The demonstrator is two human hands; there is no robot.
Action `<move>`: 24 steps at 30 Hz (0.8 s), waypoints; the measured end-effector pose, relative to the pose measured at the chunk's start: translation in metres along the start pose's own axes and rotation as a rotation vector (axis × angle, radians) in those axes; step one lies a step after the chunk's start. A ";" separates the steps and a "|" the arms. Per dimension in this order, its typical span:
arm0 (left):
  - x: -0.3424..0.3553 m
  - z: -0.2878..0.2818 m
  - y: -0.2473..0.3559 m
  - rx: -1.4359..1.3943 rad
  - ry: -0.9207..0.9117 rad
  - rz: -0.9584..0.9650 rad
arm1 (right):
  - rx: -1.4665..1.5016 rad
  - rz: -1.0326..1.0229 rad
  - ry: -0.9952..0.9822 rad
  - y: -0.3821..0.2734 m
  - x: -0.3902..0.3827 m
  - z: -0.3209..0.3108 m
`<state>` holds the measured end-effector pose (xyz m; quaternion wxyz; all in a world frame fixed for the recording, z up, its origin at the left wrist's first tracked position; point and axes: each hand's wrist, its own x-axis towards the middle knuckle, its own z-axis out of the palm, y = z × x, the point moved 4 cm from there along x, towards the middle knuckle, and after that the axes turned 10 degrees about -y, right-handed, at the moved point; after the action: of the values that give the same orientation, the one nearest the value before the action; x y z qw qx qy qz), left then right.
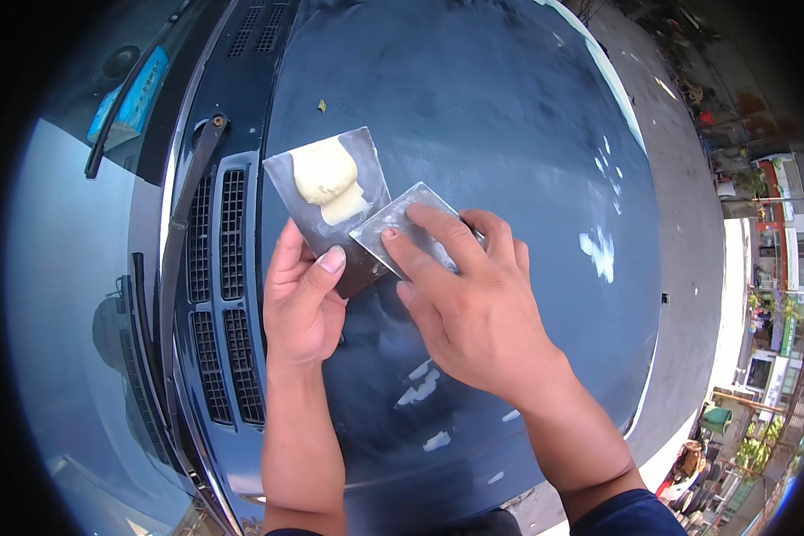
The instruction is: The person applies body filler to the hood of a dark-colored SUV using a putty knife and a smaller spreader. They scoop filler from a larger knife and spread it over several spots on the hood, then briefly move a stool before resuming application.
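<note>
Our right hand (478, 299) grips a scraper (395, 216) at twelve o'clock, fingers (451, 235) atop; it looks light, stiff, best held by its back. Our left hand (302, 313) pinches a board (367, 161) carrying soft-looking paste (324, 174) at eleven; beyond, blue hood (482, 98).

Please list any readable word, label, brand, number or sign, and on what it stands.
None can be read surely.
Light-blue rectangular box behind the windshield glass: small print, too small to read.
Distant cluttered street background, right edge: too blurred.
Grey square flat plate in left hand: no print visible.
</note>
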<state>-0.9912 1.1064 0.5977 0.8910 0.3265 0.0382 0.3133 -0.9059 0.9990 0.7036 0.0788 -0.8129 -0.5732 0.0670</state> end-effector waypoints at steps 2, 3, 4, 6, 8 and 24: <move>0.001 -0.002 0.007 -0.015 0.064 0.099 | 0.033 0.042 0.004 0.014 -0.010 -0.009; 0.002 -0.004 0.012 -0.028 0.102 0.137 | 0.051 0.067 0.030 0.024 -0.018 -0.012; 0.002 -0.012 0.014 -0.003 0.106 0.142 | 0.068 0.092 0.055 0.032 -0.025 -0.017; 0.000 -0.016 0.016 0.016 0.232 0.186 | 0.037 0.171 0.008 0.048 -0.041 -0.021; 0.001 -0.019 0.019 0.046 0.322 0.209 | 0.014 0.236 -0.040 0.059 -0.056 -0.019; -0.010 -0.047 0.021 -0.117 0.507 0.276 | -0.037 0.344 -0.157 0.078 -0.085 -0.021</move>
<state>-1.0233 1.1393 0.5728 0.8194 0.1880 0.1966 0.5045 -0.8579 0.8918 0.7095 0.0062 -0.8924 -0.4313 0.1322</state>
